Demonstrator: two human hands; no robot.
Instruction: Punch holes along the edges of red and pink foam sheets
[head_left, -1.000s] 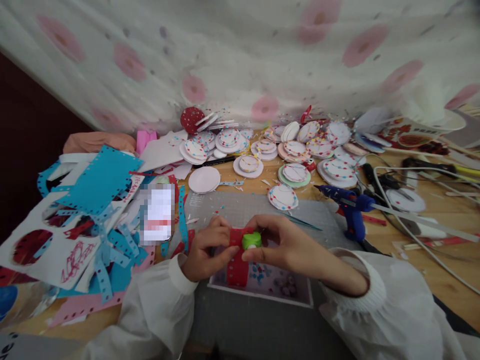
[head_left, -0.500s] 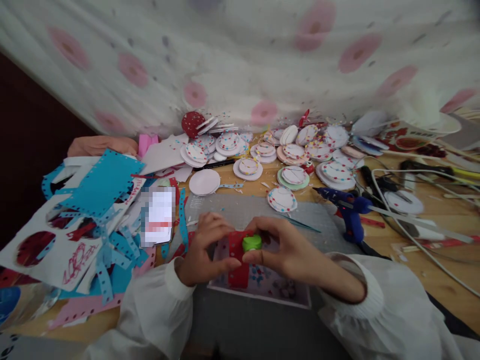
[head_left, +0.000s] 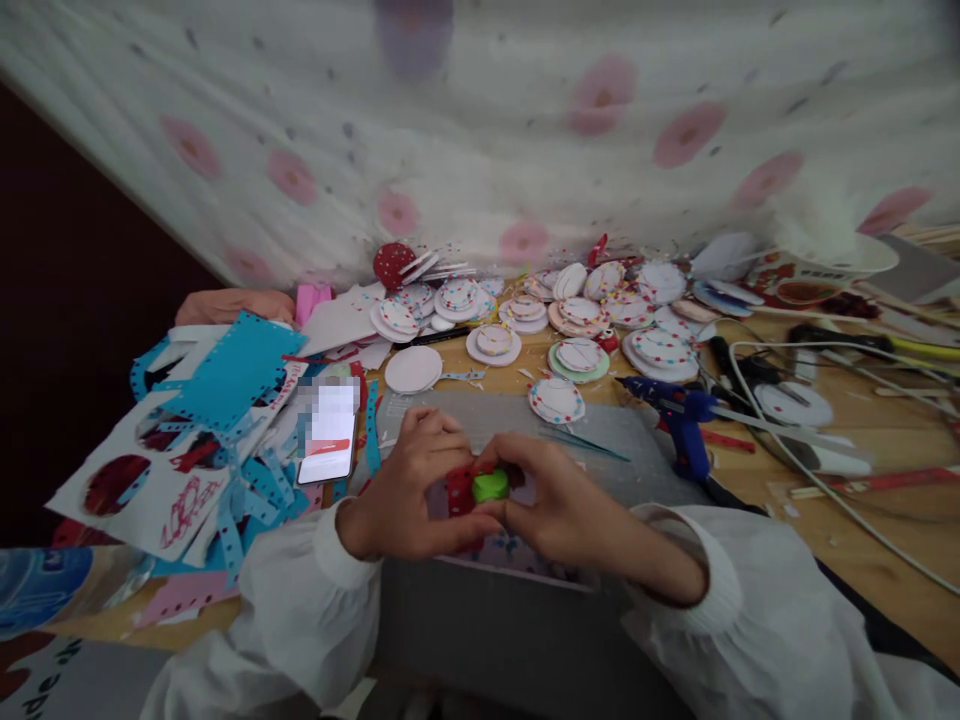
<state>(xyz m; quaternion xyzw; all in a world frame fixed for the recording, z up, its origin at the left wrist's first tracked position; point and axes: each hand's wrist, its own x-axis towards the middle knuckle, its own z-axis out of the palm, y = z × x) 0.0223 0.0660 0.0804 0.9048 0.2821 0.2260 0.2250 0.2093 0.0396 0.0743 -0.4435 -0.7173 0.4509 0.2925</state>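
My right hand (head_left: 559,505) is closed around a small bright green paper punch (head_left: 490,487), thumb low and fingers over its top. In my left hand (head_left: 416,490) is a piece of red paper (head_left: 459,492) with holes in it, gripped with the thumb below and the fingers bent above. The punch sits at the paper's right edge, and both thumbs come close together under it. Below the hands lies a shallow white box (head_left: 517,572) with small coloured bits inside, largely covered by the hands.
A grey cutting mat (head_left: 622,430) carries tweezers (head_left: 585,443). A blue glue gun (head_left: 679,415) and white cable (head_left: 847,530) lie right. Several decorated paper discs (head_left: 577,354) line the back. At left are a phone (head_left: 330,440), blue punched paper (head_left: 236,370) and a plastic bottle (head_left: 67,585).
The view has shifted slightly. My hands have drawn closer together around the punch and red paper, my left thumb now reaching under the punch. Less of the red paper and box shows.
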